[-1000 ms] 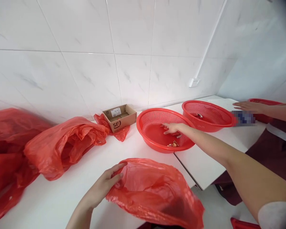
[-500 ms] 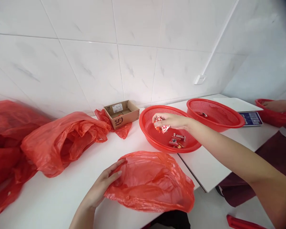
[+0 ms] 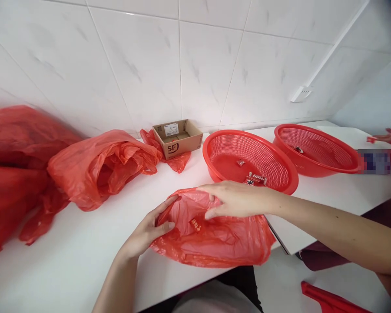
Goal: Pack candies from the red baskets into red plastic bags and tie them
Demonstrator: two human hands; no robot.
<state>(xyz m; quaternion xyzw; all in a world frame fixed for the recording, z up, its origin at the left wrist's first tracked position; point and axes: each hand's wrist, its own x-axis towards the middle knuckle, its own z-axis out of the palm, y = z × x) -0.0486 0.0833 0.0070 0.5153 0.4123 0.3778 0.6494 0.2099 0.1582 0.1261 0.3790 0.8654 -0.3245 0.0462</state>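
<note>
A red plastic bag (image 3: pixel 237 248) lies with its mouth spread at the table's front edge. My left hand (image 3: pixel 145 232) holds the bag's left rim, thumb and fingers apart along the opening. Over the mouth reaches my right hand (image 3: pixel 231 198), fingers parted and nothing visible between them. Just below its fingertips, a small red snack packet with yellow lettering (image 3: pixel 196 225) is inside the bag mouth. Behind the right hand stands a red mesh basket (image 3: pixel 211 161). Small wrapped packets (image 3: pixel 256 178) lie on its bottom, partly hidden by its near rim, and a lone small one (image 3: pixel 240 163) lies farther left.
A second red basket (image 3: pixel 326 169) stands to the right, with a packet inside. A cardboard box (image 3: pixel 182 147) is near the wall. Crumpled red bags (image 3: pixel 81 169) cover the left side. At far right, another person's hand (image 3: pixel 386 138) is beside red packets.
My right hand has come from the basket to the bag mouth and let go of packets. A red packet now shows inside the bag. The view has shifted slightly.
</note>
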